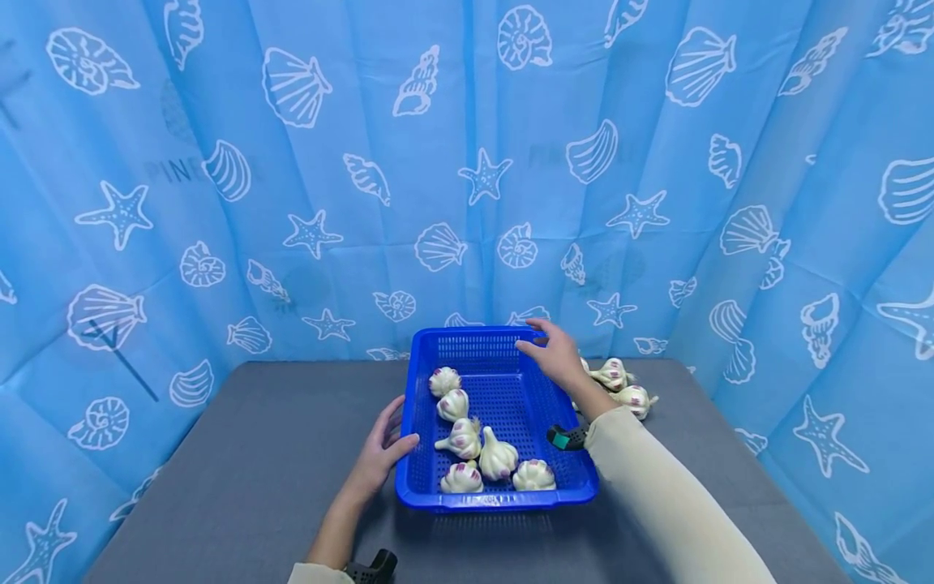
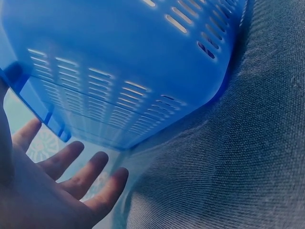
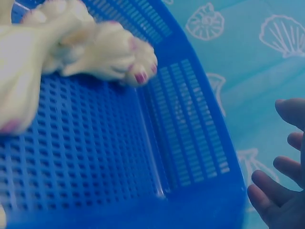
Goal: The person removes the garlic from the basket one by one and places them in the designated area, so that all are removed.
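Observation:
A blue plastic basket (image 1: 503,500) with slotted walls stands at the middle of the table. Several garlic bulbs (image 1: 499,456) lie in its left and near parts, white with purple marks. My left hand (image 1: 381,448) is at the basket's left side, thumb by the rim. In the left wrist view its fingers (image 2: 97,164) are extended and spaced out, apart from the slotted wall. Over the far right corner of the basket is my right hand (image 1: 558,353), with nothing in it. The right wrist view has its fingers (image 3: 274,188) loosely bent, outside the rim.
More garlic bulbs (image 1: 633,399) lie on the table to the right of the basket, partly hidden behind my right forearm. The grey cloth-covered table (image 1: 292,438) reaches back to a blue curtain (image 1: 452,195) with white shell prints, which hangs on both sides too.

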`<state>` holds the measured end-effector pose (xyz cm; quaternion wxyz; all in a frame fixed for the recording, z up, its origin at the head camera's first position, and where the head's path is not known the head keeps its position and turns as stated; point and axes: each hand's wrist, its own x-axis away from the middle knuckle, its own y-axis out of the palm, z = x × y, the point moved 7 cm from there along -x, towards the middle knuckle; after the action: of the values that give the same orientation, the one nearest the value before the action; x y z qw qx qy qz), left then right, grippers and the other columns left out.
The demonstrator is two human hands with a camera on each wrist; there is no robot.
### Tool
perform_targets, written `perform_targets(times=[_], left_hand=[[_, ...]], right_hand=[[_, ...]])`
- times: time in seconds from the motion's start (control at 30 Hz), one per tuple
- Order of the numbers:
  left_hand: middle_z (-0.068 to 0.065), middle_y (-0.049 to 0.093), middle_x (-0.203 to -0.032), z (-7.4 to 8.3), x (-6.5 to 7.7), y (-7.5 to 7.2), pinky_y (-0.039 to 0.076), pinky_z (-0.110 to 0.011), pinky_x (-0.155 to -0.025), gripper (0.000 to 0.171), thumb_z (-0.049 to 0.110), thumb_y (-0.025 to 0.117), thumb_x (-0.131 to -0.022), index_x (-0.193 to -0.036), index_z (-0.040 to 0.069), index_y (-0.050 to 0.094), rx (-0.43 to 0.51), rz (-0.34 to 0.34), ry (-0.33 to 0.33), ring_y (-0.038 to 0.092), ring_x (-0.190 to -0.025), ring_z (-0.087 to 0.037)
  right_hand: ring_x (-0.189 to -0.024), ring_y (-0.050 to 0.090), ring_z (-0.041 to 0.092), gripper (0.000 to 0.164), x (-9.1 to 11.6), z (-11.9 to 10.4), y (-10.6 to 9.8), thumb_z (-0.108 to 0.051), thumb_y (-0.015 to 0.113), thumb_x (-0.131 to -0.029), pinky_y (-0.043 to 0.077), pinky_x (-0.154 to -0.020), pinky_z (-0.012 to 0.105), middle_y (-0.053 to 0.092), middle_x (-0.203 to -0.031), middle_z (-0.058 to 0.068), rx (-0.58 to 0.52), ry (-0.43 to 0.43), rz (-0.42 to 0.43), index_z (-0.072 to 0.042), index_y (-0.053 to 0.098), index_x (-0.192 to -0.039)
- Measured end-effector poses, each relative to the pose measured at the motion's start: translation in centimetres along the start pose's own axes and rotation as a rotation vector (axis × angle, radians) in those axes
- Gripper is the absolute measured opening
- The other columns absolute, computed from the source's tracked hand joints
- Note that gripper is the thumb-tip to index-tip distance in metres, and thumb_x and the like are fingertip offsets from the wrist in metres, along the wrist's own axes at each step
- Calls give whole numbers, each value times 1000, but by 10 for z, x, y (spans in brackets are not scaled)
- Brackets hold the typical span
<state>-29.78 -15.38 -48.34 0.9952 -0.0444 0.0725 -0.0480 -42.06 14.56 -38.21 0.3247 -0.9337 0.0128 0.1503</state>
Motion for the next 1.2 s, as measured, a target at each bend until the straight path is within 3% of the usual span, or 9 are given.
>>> perform_targets(times=[0.33,0.73,0.97,1.2], left_hand=[[-28,32,-149,1,-2,1,39,-61,-98,69,20,61,-94,-153,13,26,4,-15,39,40,-129,-49],[-30,37,-146,2,-2,0,37,-60,-101,81,21,62,-92,-155,10,12,13,-2,38,41,-129,-47],[-31,39,-144,2,-2,-1,36,-59,-102,86,22,63,-91,-155,8,7,13,-4,44,42,-129,-47],[-29,39,-145,-1,-3,-1,36,-59,-102,83,22,63,-92,-156,12,10,5,4,7,42,-130,-45]], right_hand=[[-119,55,38,55,6,-15,38,-24,66,-94,48,-93,50,48,-141,20,-100,10,-121,-6,47,-142],[-125,49,42,54,16,-25,84,-23,65,-94,45,-95,52,49,-138,24,-85,-13,-375,-5,48,-141],[-123,50,39,49,23,-30,103,-24,65,-94,44,-97,52,55,-134,22,-43,-26,-464,-5,53,-137],[-119,53,38,48,29,-33,117,-28,65,-93,45,-94,50,58,-128,20,-14,-39,-537,-6,56,-135]])
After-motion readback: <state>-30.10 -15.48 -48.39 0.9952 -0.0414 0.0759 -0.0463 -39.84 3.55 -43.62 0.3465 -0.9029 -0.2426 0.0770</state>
